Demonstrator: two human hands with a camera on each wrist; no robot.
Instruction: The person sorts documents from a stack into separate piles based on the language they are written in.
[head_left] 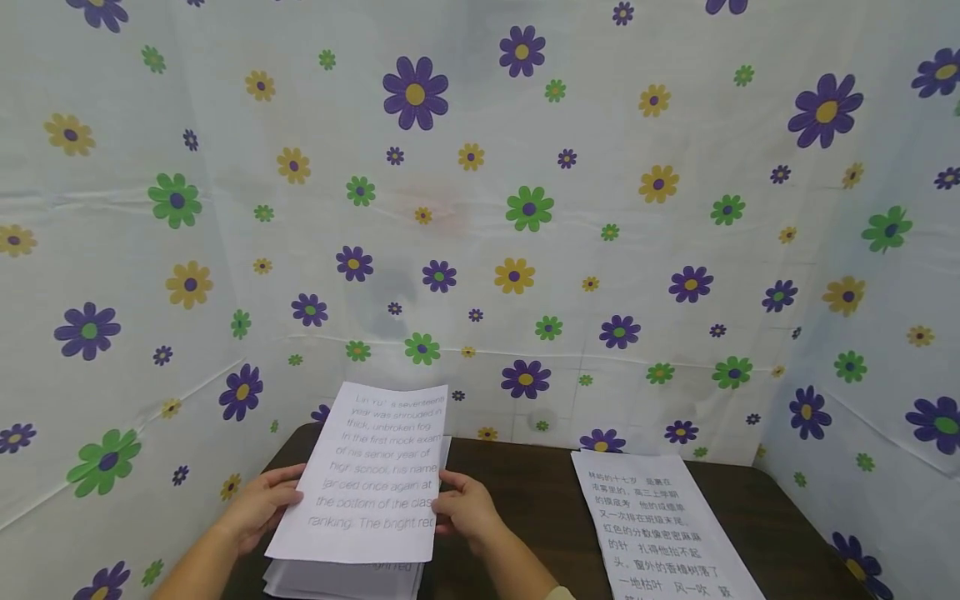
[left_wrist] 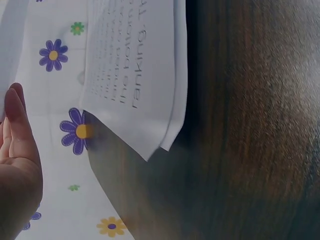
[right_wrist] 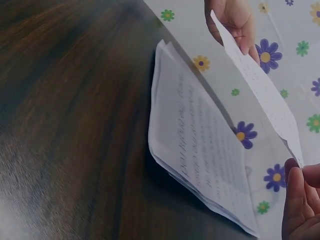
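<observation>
A printed sheet of paper [head_left: 367, 479] with large English text is held up between both hands. My left hand [head_left: 258, 507] grips its left edge, and my right hand [head_left: 471, 510] pinches the right edge between thumb and fingers. In the right wrist view the sheet [right_wrist: 265, 95] appears nearly edge-on, raised above a paper stack [right_wrist: 195, 145]. That stack, also printed in English, lies on the dark table; in the head view the held sheet covers most of it. The left wrist view shows the stack [left_wrist: 135, 75] beside the left hand [left_wrist: 20, 150].
To the right on the dark wood table [head_left: 517, 500] lies another stack of pages [head_left: 652, 525] printed in Chinese characters. A white cloth wall [head_left: 480, 217] with purple, green and yellow flowers encloses the table at the back and both sides.
</observation>
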